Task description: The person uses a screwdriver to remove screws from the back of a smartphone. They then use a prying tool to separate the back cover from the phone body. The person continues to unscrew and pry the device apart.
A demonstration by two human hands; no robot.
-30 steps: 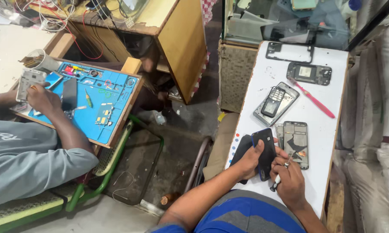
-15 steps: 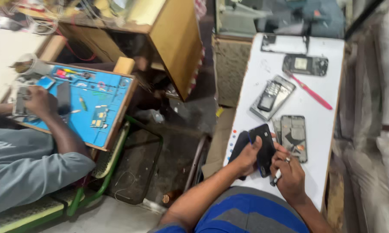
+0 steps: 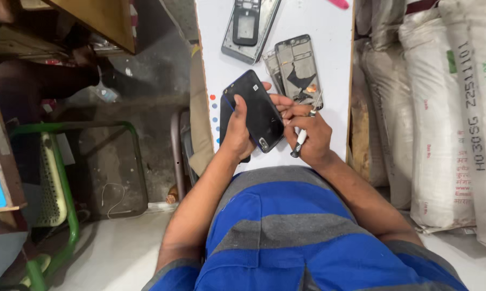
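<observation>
Left hand gripped a black phone by its long edges, above the near end of the white table. Right hand closed on a screwdriver. The phone looked light, stiff, slippery and fragile; edges suited holding best.

Even, soft daylight, brightest on the white surface. The left side under the furniture lies dim. Focus is sharp; edges bend slightly.
</observation>
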